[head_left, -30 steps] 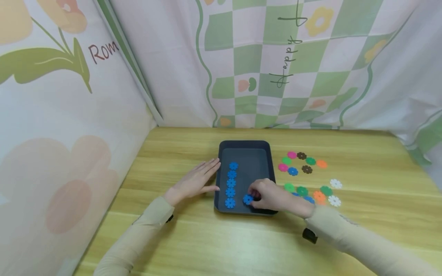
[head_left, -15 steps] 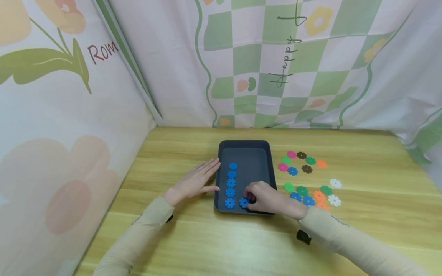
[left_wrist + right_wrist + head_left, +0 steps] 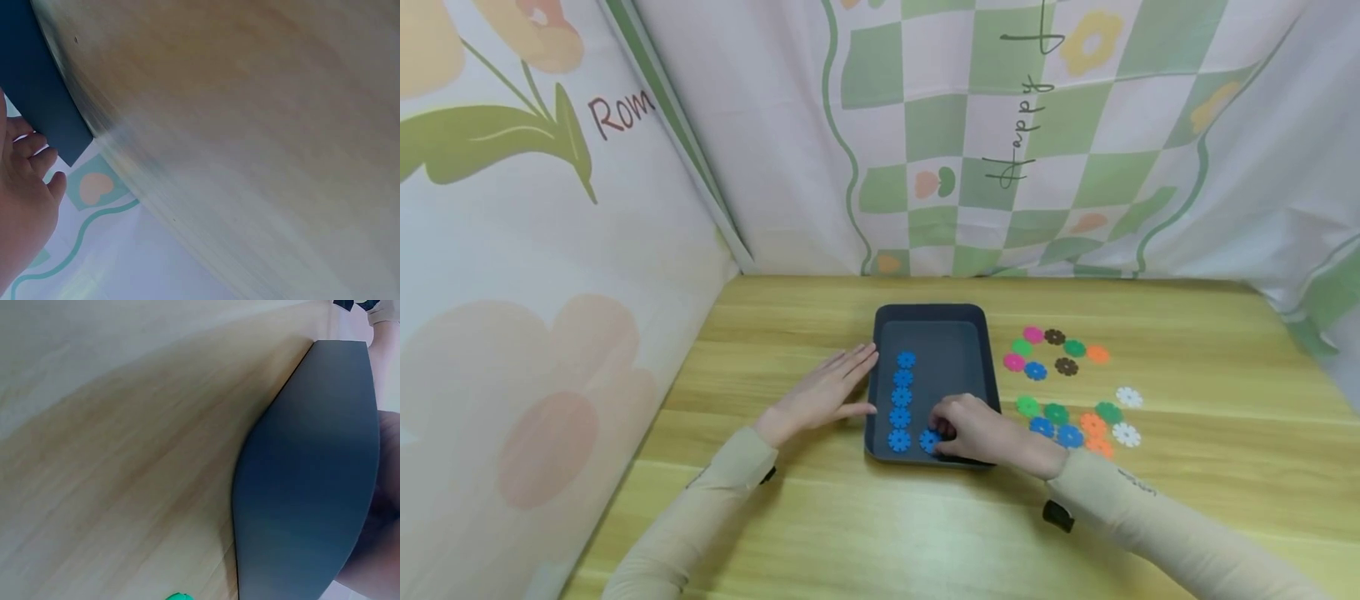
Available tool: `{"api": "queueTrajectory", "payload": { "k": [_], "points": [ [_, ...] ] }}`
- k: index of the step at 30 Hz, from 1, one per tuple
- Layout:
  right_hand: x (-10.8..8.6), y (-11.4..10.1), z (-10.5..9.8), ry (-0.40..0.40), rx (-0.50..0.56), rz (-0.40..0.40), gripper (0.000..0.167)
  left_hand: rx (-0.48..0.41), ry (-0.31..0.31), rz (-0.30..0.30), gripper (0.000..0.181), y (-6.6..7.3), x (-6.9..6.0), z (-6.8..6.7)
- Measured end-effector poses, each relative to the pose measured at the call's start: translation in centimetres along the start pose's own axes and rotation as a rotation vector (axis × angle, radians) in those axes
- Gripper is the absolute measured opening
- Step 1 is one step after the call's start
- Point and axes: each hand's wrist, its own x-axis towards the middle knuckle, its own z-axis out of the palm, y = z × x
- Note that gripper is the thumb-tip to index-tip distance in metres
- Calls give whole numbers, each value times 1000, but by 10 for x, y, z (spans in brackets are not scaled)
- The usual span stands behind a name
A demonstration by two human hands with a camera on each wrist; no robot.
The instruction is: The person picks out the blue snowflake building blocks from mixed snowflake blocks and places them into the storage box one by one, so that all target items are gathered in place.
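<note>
A dark grey rectangular tray [image 3: 951, 354] lies on the wooden table. Along its left side, several blue flower-shaped plastic discs [image 3: 902, 397] form a straight column. To the right of the column's near end, my right hand [image 3: 976, 429] pinches another blue flower-shaped disc [image 3: 928, 442] at the tray floor. My left hand [image 3: 818, 392] rests its straight fingers against the tray's left rim, thumb spread apart. The left wrist view catches those fingers beside the tray wall [image 3: 37, 81]. In the right wrist view, the tray wall [image 3: 306, 469] hides most of my right hand [image 3: 387, 456].
Right of the tray, loose flower discs lie in two groups: pink [image 3: 1014, 362], brown [image 3: 1066, 367], green [image 3: 1056, 413], orange [image 3: 1093, 424], white [image 3: 1126, 434] and blue [image 3: 1070, 436]. A patterned curtain [image 3: 970, 150] hangs behind the table; another covers the left side.
My right hand has moved slightly left and nearer, bringing the blue disc beside the column's near end. Over the last half second it has barely moved. My left hand has stayed put.
</note>
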Motion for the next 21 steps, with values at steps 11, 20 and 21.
{"api": "queueTrajectory", "payload": {
  "k": [11,20,21],
  "points": [
    [-15,6,-25,140,17,7,21,-12,-12,-6,87,1,-2,2],
    [-53,24,-54,353,-27,47,19,-2,5,-2,87,0,-1,1],
    [-58,27,-56,366,-40,52,20,-2,1,-5,87,0,-1,0]
  ]
}}
